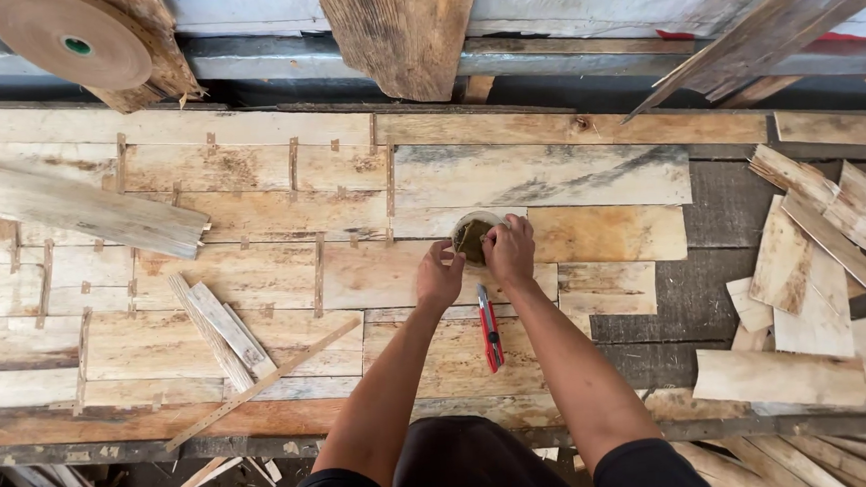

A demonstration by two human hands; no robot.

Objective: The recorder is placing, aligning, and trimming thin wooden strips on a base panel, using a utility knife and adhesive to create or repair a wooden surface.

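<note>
Seen from above, a person leans over a long table [657, 305] covered with thin wood veneer sheets [539, 172] joined by strips of paper tape. Both hands meet at a small round tub [472, 233] near the middle of the table. The left hand [439, 277] curls against the tub's near rim, steadying it. The right hand [509, 249] is closed, fingertips pinched over the tub's mouth on something too small to identify. The tub holds a dark, olive-brown mass; whether paste or a wet sponge cannot be told. A red utility knife [489, 328] lies between the forearms, just beside the right wrist; a careless arm could brush it. The tub could also tip and smear the veneer.
</note>
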